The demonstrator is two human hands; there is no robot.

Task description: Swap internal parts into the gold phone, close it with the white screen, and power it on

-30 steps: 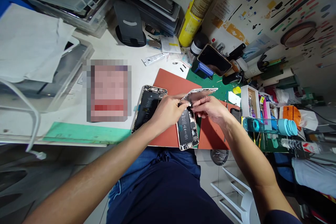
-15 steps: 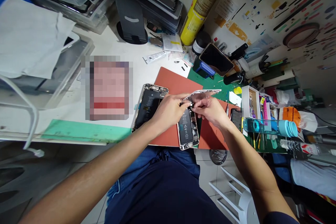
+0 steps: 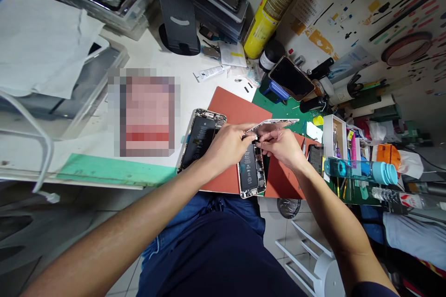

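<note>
An opened phone [image 3: 251,174] lies on a reddish-brown mat [image 3: 228,106], its battery and circuit parts bare. Over its far end my left hand [image 3: 228,144] grips the phone's screen panel [image 3: 273,125] and tilts it up. My right hand [image 3: 278,144] has its fingertips pinched together at the phone's top end, just under the raised panel. Whatever lies between those fingertips is too small to make out. A second opened phone [image 3: 200,137] rests to the left, partly covered by my left hand and forearm.
Behind the mat stand a phone [image 3: 291,79] on a blue holder, a black jar [image 3: 271,55] and a yellow spray can [image 3: 270,11]. To the right are a white tool box [image 3: 332,134] and a blue bottle [image 3: 360,169]. A black stand [image 3: 179,21] and plastic cases [image 3: 114,9] fill the back left.
The view has shifted slightly. My left hand still holds the screen panel up, and my right fingertips stay at the phone's top end with hardly any movement.
</note>
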